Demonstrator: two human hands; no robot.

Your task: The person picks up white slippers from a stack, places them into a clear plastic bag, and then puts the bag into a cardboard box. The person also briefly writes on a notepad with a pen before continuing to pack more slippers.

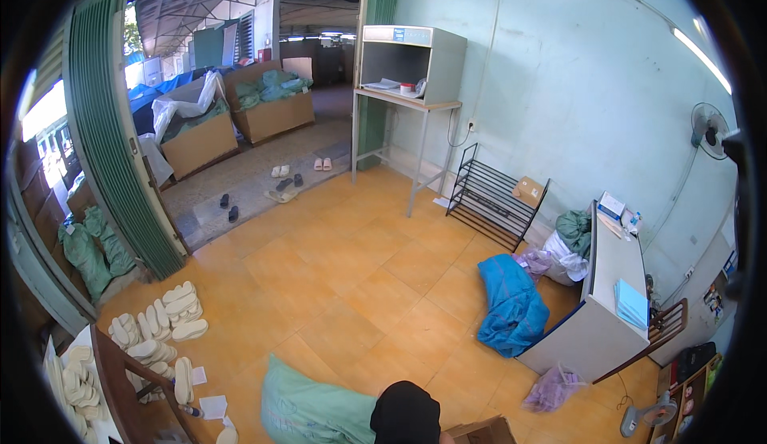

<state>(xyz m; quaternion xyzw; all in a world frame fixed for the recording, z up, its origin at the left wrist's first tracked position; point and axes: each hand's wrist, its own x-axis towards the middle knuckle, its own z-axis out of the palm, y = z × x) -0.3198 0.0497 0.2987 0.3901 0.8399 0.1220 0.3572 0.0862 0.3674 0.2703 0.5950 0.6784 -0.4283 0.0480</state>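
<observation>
Neither of my hands shows in the head view. At the lower edge rises a rounded black shape, perhaps a cap or clothing; I cannot tell which. It covers the right end of a full pale green sack lying on the tiled floor. Just right of the black shape, part of an open brown cardboard box comes into the picture. Its inside is mostly cut off by the frame.
Pale shoe soles lie in rows at the left, beside a brown wooden chair. A blue sack leans near a desk at the right. Farther back stand a black rack, a tall metal table and a green folding door.
</observation>
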